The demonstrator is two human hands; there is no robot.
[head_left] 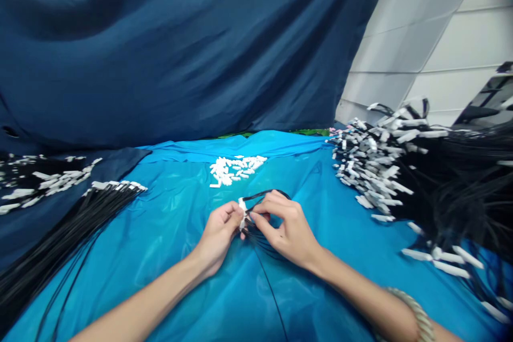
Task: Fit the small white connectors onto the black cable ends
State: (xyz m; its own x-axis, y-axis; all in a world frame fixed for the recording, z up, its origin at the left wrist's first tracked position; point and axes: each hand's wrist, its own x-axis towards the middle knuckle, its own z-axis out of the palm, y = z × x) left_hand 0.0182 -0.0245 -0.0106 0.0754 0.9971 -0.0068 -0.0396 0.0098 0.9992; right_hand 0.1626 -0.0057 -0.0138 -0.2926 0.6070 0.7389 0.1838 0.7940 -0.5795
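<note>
My left hand is closed, its thumb and fingers pinching small white plastic pieces in the middle of the view. Facing it, my right hand is closed too, with thumb and forefinger on a thin black cord close to the white pieces. Several black cords run from there beneath my right hand, and one loops above its fingers. Where the cords meet the white pieces is partly hidden by my fingertips. Beyond my hands lies a loose pile of white plastic pieces.
Blue sheeting covers the work surface. On the left lies a bundle of black cords with white ends, and more lie behind it. A large heap of white-ended cords spreads at right. Dark blue cloth hangs behind.
</note>
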